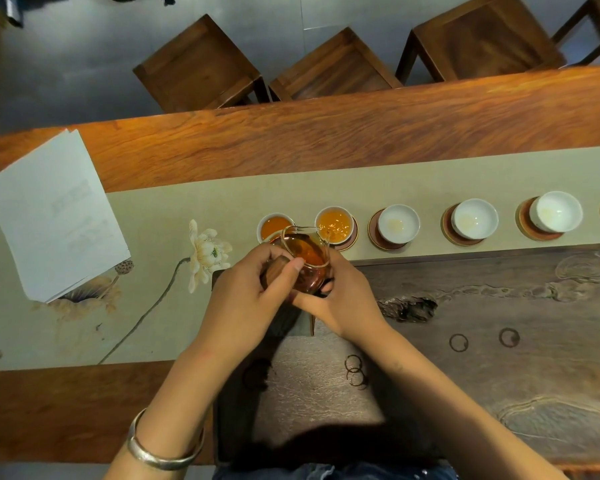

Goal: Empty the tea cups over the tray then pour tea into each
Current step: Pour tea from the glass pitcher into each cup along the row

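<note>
Glass pitcher [305, 263]: is being held tilted over the row of cups, amber tea showing inside, its spout reaching the second cup from the left.
Second cup [334, 224]: is sitting on a round coaster, holding orange tea, a thin stream entering at its near edge.
First cup [274, 226]: is standing just left of it, already holding tea, partly behind the pitcher rim.
Empty cups: three white cups [398, 223], [475, 218], [557, 211] are sitting on coasters further right, each with only a pale residue.
Left hand [246, 303]: is gripping the pitcher's wooden handle [274, 271], thumb lying along the glass.
Right hand [340, 299]: is cupping the pitcher's body from the right, fingers curled under it.
Tea tray [482, 341]: dark carved wood is lying below the hands, marked with ring stains.
Runner [153, 271]: a beige cloth with a painted lotus is lying under the cups.
Papers [52, 216]: are resting at the left end.
Bangle [160, 452]: is circling the left wrist.
</note>
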Action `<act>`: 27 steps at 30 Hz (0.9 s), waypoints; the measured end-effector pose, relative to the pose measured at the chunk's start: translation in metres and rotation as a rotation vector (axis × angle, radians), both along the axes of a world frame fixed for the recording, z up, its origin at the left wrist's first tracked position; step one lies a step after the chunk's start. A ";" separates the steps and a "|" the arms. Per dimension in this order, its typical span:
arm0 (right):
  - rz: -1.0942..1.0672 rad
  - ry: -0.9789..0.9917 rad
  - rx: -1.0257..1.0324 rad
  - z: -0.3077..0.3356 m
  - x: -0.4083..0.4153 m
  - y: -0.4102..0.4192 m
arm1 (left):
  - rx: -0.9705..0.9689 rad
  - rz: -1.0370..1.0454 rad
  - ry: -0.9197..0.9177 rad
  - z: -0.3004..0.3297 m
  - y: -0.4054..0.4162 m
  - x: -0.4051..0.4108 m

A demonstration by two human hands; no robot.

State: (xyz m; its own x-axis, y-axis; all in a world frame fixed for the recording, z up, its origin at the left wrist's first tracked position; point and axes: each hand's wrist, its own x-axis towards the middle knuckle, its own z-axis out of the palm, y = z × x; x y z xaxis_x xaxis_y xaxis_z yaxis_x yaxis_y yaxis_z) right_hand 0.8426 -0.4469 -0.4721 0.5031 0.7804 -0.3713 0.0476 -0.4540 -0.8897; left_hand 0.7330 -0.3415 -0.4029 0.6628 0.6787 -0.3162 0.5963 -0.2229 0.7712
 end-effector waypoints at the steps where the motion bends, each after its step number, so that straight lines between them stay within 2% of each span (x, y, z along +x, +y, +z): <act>1: 0.002 0.003 0.001 -0.001 0.000 -0.001 | 0.000 -0.003 0.000 0.000 0.000 0.000; 27: 0.005 -0.035 0.024 -0.002 0.005 -0.002 | -0.005 -0.044 0.019 0.001 -0.003 -0.005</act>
